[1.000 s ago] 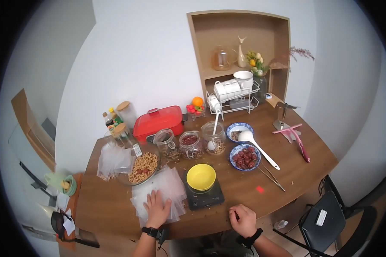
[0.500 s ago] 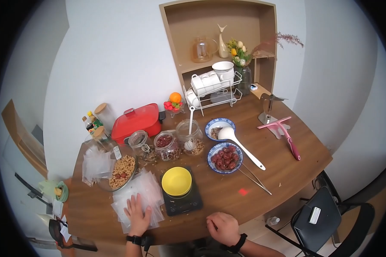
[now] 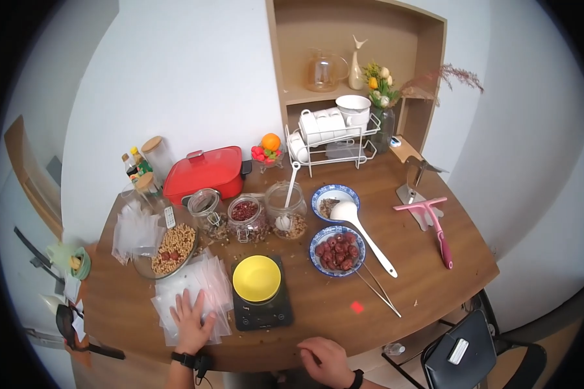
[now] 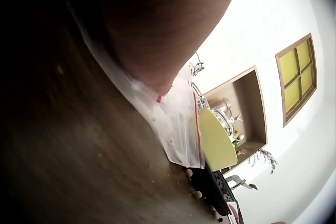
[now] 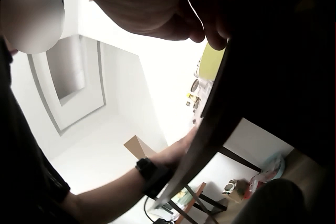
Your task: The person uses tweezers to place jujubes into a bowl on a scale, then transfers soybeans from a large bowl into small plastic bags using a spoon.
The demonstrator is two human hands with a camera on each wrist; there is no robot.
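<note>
My left hand (image 3: 191,322) lies with fingers spread on a pile of clear plastic zip bags (image 3: 209,279) at the front left of the table. In the left wrist view, a bag (image 4: 179,121) with a red seal line sticks out under the hand. Just right of the pile, a yellow bowl (image 3: 257,277) sits on a black kitchen scale (image 3: 263,316). My right hand (image 3: 326,360) rests by the table's front edge, fingers loosely bent and holding nothing. The right wrist view shows its fingertips (image 5: 214,37) in shadow near the edge.
Behind the bags stand a glass bowl of beans (image 3: 175,249) and several glass jars (image 3: 246,220). Right of them are a blue-rimmed bowl of red dates (image 3: 337,251), a white ladle (image 3: 370,244), tweezers (image 3: 379,293) and a pink squeegee (image 3: 440,236). A red pan (image 3: 204,174) is at the back.
The head view has swung, shifting the table leftward overall. My left hand stays on the bags. My right hand stays by the front edge, sitting lower in view, its fingers slightly looser.
</note>
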